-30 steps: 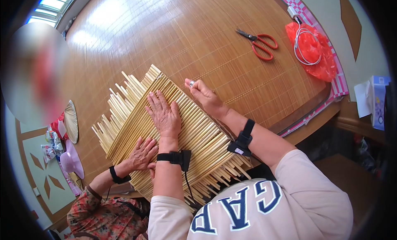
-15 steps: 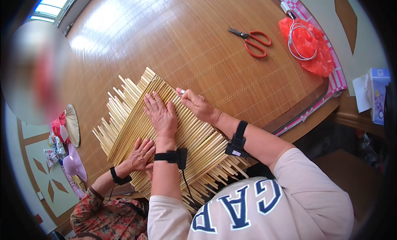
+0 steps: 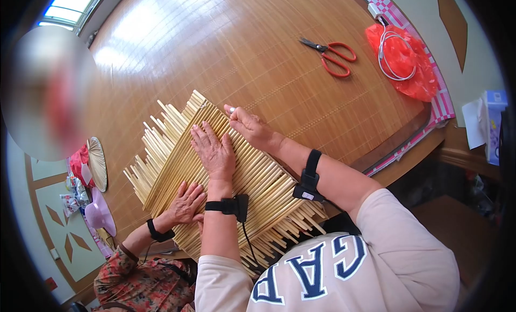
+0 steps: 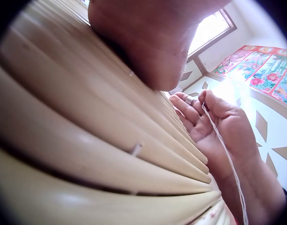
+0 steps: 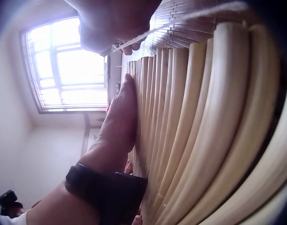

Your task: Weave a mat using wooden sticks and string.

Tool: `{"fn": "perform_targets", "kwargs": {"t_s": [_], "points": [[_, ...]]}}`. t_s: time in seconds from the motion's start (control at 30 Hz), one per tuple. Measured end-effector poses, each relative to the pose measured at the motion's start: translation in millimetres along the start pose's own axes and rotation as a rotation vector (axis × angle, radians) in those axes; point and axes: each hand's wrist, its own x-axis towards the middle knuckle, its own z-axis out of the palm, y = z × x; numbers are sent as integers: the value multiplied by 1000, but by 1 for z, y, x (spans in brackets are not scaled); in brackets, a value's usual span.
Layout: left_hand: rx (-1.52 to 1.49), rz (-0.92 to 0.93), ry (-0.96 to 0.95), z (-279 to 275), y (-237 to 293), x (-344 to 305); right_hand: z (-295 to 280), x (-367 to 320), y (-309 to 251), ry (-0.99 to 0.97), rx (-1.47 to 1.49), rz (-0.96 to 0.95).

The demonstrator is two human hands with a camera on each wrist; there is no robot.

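A mat of pale sticks [image 3: 252,175] lies at an angle at the near side of the table, its rows close together. The left hand [image 3: 215,156] rests flat on it, fingers spread. Beyond the mat's right edge the right hand [image 3: 251,129] is raised, fingers curled, with a metal ring or thimble on one finger. In the left wrist view the right hand [image 4: 218,126] pinches a white thread [image 4: 228,159] between thumb and finger. The right wrist view shows the thread [image 5: 181,19] running taut from the right hand [image 5: 115,23] above the stick ends.
Red-handled scissors [image 3: 336,56] lie on the table [image 3: 269,54]. A red plastic bag [image 3: 408,64] with a white cable sits at the right edge. Another person's hand [image 3: 185,205] presses on the mat's left part. A hand fan [image 3: 97,164] and pink hat [image 3: 99,212] are at the left.
The right hand dipped toward the mat's edge, then moved slightly up and outward. The left hand stays on the mat. The view has shifted a little.
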Motion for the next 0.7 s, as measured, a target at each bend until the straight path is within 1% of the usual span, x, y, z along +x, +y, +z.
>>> {"fn": "perform_targets", "kwargs": {"t_s": [0.03, 0.07, 0.17, 0.2, 0.27, 0.3, 0.33, 0.4, 0.5, 0.63, 0.7], "points": [[-5, -9, -28, -1, -1, 0, 4, 7, 4, -43, 26, 17], [-3, -8, -26, -1, -2, 1, 7, 11, 7, -43, 28, 15], [-29, -14, -59, -6, -4, 1, 8, 30, -9, -171, 30, 204], [-27, -14, -58, -7, -7, 3, 12, 35, -3, -172, 33, 203], [-44, 29, 12, -7, -11, 7, 21, 45, 8, -107, -82, 79], [-32, 13, -12, -6, -14, 9, 18, 46, 2, -154, -90, 144], [-36, 7, -14, -4, -16, 9, 18, 45, 1, -160, -93, 147], [18, 3, -63, -2, -19, 11, 22, 40, -1, -176, -109, 114], [19, -11, -63, 0, -18, 10, 28, 34, 0, -148, -137, 61], [17, -3, -52, 1, -18, 10, 29, 34, 7, -180, -229, 38], [4, -9, -48, 0, -17, 11, 24, 39, 10, -123, 146, 148]]}}
